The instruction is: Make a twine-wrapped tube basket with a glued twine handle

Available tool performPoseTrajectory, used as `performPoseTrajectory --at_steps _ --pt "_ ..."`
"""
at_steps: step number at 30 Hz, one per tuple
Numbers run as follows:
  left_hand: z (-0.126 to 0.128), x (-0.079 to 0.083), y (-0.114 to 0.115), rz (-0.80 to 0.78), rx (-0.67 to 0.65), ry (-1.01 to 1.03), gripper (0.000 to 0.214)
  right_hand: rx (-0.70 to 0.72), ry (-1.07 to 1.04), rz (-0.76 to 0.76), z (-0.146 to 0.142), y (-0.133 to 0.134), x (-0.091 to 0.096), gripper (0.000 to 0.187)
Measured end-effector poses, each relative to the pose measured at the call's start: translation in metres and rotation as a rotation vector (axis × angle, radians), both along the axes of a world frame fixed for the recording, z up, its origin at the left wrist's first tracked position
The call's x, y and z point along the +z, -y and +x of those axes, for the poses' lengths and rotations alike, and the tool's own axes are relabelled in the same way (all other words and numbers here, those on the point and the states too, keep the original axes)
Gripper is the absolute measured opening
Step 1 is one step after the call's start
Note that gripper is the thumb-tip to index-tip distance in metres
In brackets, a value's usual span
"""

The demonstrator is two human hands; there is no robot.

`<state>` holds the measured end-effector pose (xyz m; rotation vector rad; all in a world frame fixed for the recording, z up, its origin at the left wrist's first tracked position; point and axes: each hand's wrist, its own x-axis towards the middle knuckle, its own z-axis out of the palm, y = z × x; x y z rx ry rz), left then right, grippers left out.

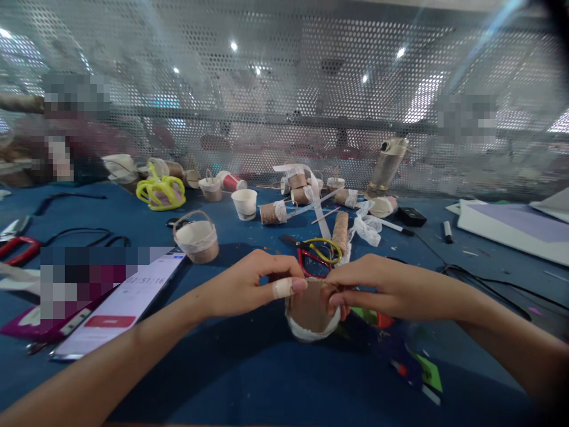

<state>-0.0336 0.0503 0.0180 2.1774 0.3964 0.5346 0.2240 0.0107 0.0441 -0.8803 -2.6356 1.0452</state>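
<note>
A small brown paper cup [310, 312] with white lace round its bottom edge lies tilted toward me at the centre of the blue table [249, 379]. My left hand [249, 284] pinches its rim from the left, a plaster wrapped on one fingertip. My right hand [377, 287] pinches the rim from the right, fingers closed. Just behind the hands lie scissors [317, 252] with yellow and red handles. A finished cup basket [197, 238] with a handle stands to the left.
A phone [122, 305] lies at the left. Several lace-wrapped cardboard rolls [273, 212], a white paper cup [245, 204], a yellow loop thing [160, 191] and a metal bottle [386, 166] stand further back. A perforated metal screen [284, 89] closes the far side. Black cables [484, 279] run right.
</note>
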Motion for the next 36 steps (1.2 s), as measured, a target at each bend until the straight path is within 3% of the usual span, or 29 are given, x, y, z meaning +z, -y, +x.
performPoseTrajectory --at_steps 6,13,18,24,31,36 --pt "-0.001 -0.004 -0.005 0.261 -0.063 -0.064 0.021 -0.002 -0.004 -0.002 0.002 0.001 -0.001 0.028" --pt "0.001 -0.012 -0.005 0.288 -0.032 -0.021 0.022 0.001 0.014 0.034 0.0 -0.001 -0.003 0.031" --pt "0.002 -0.015 -0.001 0.348 0.025 0.036 0.032 -0.012 -0.12 -0.171 0.002 0.001 -0.002 0.029" --pt "0.002 -0.016 0.003 0.358 0.163 0.091 0.029 -0.059 -0.211 -0.307 0.004 0.002 0.002 0.027" --pt "0.003 -0.015 0.005 0.32 0.15 0.185 0.022 -0.013 -0.195 -0.101 0.004 -0.004 -0.002 0.031" --pt "0.005 -0.02 0.008 0.272 0.173 0.213 0.018 0.0 -0.196 -0.088 0.007 -0.009 -0.008 0.03"
